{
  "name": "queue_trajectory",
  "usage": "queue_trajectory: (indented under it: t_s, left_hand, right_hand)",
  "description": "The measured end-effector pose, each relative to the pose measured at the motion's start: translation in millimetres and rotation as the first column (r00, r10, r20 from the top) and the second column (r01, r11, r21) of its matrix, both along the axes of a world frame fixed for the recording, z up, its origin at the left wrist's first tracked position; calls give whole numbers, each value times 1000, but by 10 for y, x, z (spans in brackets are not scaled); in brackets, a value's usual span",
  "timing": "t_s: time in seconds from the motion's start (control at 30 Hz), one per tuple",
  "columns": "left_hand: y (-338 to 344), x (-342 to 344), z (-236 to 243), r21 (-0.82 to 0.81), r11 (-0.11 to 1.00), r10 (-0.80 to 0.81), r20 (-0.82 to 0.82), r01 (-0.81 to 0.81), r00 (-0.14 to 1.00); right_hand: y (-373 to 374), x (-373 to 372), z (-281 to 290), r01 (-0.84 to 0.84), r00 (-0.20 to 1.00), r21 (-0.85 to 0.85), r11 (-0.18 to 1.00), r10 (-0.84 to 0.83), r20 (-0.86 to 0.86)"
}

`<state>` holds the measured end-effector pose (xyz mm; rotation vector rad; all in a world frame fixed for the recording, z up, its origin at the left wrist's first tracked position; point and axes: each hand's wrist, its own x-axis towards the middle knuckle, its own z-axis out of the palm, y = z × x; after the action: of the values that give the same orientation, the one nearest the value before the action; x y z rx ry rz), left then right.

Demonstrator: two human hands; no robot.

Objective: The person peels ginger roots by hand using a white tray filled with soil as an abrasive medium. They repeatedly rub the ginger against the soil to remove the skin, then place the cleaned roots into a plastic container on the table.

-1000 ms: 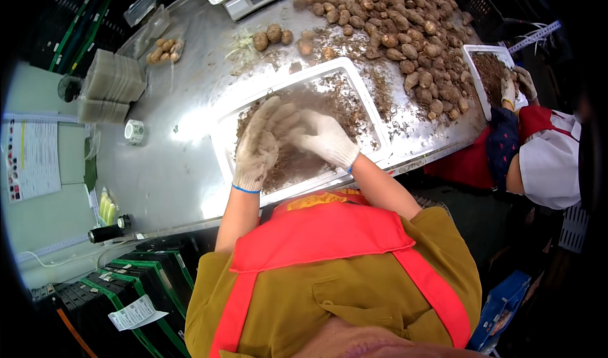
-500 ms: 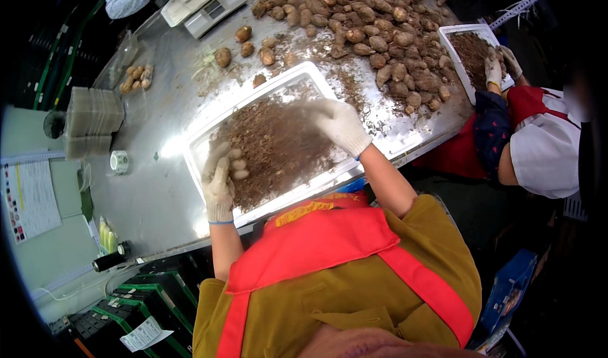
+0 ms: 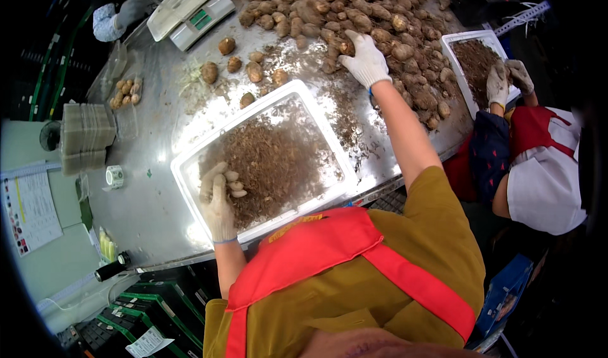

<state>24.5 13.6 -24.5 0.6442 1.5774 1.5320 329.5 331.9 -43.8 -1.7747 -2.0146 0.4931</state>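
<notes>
The person's gloved right hand (image 3: pixel 366 59) reaches to the near edge of the heap of taro-like tubers (image 3: pixel 405 38), thumb and forefinger on either side of one small tuber (image 3: pixel 347 46); whether they grip it, I cannot tell. The gloved left hand (image 3: pixel 218 203) is well apart from it, fingers curled inside the white tray (image 3: pixel 297 87), over brown fibrous debris (image 3: pixel 272 162). Whether it holds anything is hidden.

Judging by the debris, a fair amount of rubbing-off is done, yet the broad heap suggests far more is left. Several loose tubers (image 3: pixel 209 72) lie beyond the tray's far rim, and a clear pack of paler tubers (image 3: pixel 126 94) sits farther left, apparently finished.

The tray's raised rim stands between the left hand and the heap, with scattered dirt on the metal table (image 3: pixel 152 212) beside it. At the far side is a weighing scale (image 3: pixel 201 21), near a sleeved arm (image 3: pixel 104 22). Stacked clear containers (image 3: pixel 88 136) and a label roll (image 3: pixel 114 177) stand left. To the right, a co-worker's gloved hands (image 3: pixel 499 86) are close together at a second white tray (image 3: pixel 451 41), hemming in the heap's right side.
</notes>
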Motion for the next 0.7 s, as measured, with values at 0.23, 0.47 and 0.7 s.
queue_trajectory:
  t_s: [0.23,0.47,0.7]
  left_hand:
    - [93,118,110,-52,998,-33,-8,32,999]
    - [293,224,195,-95,977,-192,-22,189,981]
    - [270,389,149,58,949,-272,-345,309,898]
  right_hand:
    - [283,74,-96,-109,992,-1,994,109,-67]
    - [-616,-30,83,-483,326,-279,830,-126,-937]
    - [-1570,-796,292,-691,56,-165,704,-175,-983]
